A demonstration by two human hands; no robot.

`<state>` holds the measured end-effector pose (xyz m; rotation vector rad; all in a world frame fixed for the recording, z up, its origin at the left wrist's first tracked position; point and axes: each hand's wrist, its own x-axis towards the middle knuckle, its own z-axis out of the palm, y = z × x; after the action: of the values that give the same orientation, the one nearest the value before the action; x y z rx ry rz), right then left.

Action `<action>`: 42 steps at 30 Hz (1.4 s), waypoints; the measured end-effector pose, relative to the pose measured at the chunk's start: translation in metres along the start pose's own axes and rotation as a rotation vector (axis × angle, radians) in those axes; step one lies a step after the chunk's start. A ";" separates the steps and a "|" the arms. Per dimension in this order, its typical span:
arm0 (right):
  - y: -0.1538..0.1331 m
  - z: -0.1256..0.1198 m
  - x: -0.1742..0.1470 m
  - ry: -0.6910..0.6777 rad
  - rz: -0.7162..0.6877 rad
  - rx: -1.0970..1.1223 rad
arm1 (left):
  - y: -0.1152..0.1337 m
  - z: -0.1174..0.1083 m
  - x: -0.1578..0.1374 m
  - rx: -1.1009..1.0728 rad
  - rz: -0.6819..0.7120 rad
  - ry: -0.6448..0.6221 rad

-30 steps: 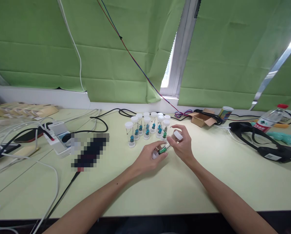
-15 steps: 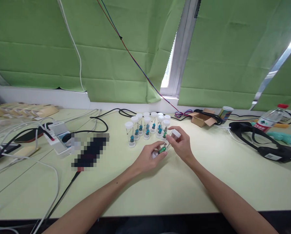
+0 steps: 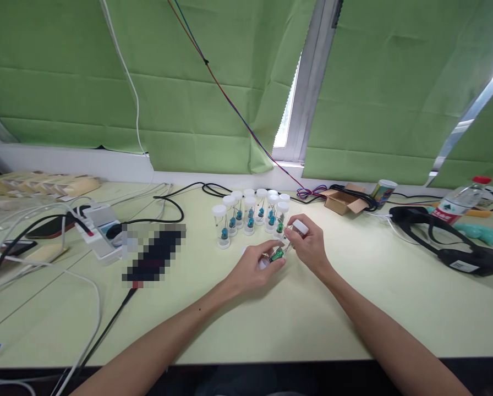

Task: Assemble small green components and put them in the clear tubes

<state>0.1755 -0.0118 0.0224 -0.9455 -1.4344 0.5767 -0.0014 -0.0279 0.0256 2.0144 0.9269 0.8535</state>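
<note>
My left hand (image 3: pixel 255 267) is closed around the lower part of a clear tube (image 3: pixel 278 253), which lies tilted up to the right. A green part with thin leads shows inside it. My right hand (image 3: pixel 310 245) pinches the upper end of the tube, at its white cap (image 3: pixel 300 226). Whether the cap is loose from the tube I cannot tell. Just beyond my hands stand several upright capped tubes (image 3: pixel 219 225) with blue parts inside. One capped tube with a green part (image 3: pixel 280 226) stands nearest my right hand.
Left of my hands are a pixelated dark device (image 3: pixel 155 256), a white power strip (image 3: pixel 104 234) and tangled cables. Toward the back right are an open cardboard box (image 3: pixel 341 202), a can (image 3: pixel 383 193), a black headset (image 3: pixel 448 247) and a bottle (image 3: pixel 456 203).
The white cap has turned a little in my right fingers, and the held tube is slightly shifted. My left hand stays nearly in place. The standing tubes have not moved.
</note>
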 end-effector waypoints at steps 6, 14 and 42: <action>-0.002 -0.001 0.000 -0.003 0.000 -0.004 | 0.000 0.000 -0.001 -0.001 0.008 -0.007; 0.001 0.000 0.001 0.004 0.019 -0.016 | -0.001 0.000 -0.001 0.039 0.016 -0.006; 0.004 0.016 -0.009 -0.113 -0.004 0.055 | -0.023 -0.002 0.008 0.352 0.208 0.350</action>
<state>0.1594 -0.0141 0.0120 -0.8777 -1.5128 0.6717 -0.0059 -0.0106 0.0098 2.3364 1.1375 1.2595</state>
